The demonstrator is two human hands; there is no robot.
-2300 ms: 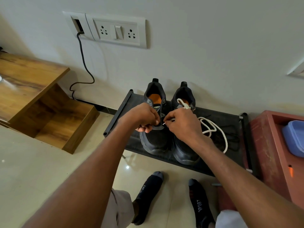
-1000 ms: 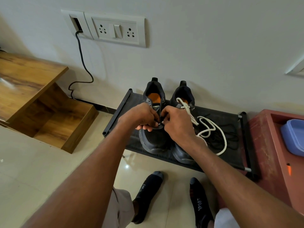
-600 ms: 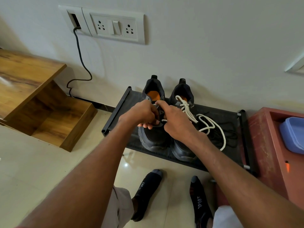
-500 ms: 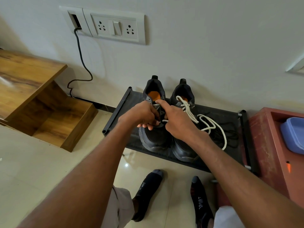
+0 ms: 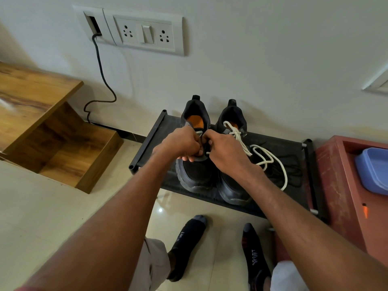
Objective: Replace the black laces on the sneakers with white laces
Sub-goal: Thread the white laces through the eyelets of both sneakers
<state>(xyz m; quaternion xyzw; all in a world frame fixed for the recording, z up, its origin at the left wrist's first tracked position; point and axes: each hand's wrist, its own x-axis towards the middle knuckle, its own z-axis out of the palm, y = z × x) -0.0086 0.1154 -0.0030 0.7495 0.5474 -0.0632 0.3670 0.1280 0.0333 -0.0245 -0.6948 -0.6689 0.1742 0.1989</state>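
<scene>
Left sneaker (image 5: 194, 171) on the black rack (image 5: 281, 148), toe toward the near edge. Left hand (image 5: 180, 143) curled, gripping its eyelet flap. Right hand (image 5: 225, 153) curled just beside it, pinching a white lace end (image 5: 207, 152) at the same sneaker. Hands nearly touching. Right sneaker (image 5: 233, 185) alongside, partly laced; white lace (image 5: 270, 158) trails right over black laces (image 5: 294, 164) on the rack.
</scene>
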